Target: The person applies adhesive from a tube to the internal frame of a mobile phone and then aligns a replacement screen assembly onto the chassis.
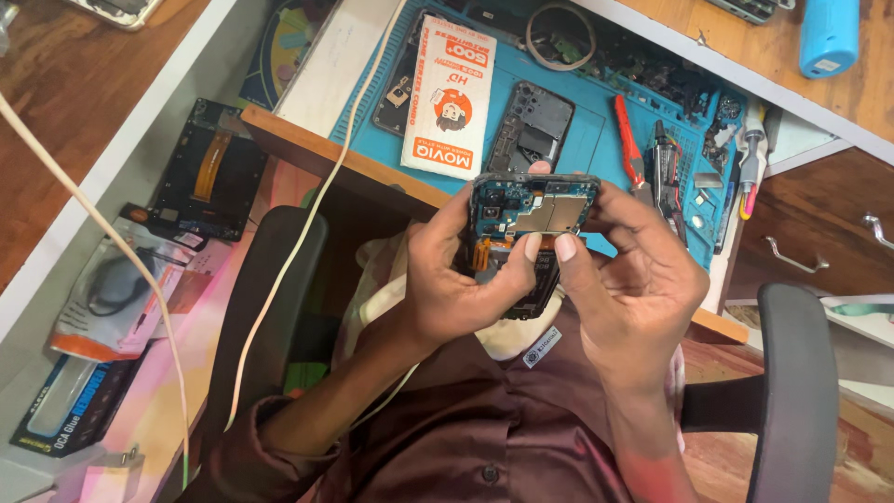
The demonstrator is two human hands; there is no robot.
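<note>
Wooden desk edge (354, 168) and a black chair armrest (796, 373) frame the lap of a person in a maroon shirt (484, 438). Nearest, the left hand (447, 279) and right hand (624, 279) both grip an opened phone (533, 210), held above the lap just before the desk; fingers curl around its sides, both thumbs pressing near the metal shield. Beyond lies a blue work mat (596, 140) bearing a second phone frame (533, 126), a white packet (452, 98) and red-handled pliers (626, 140).
</note>
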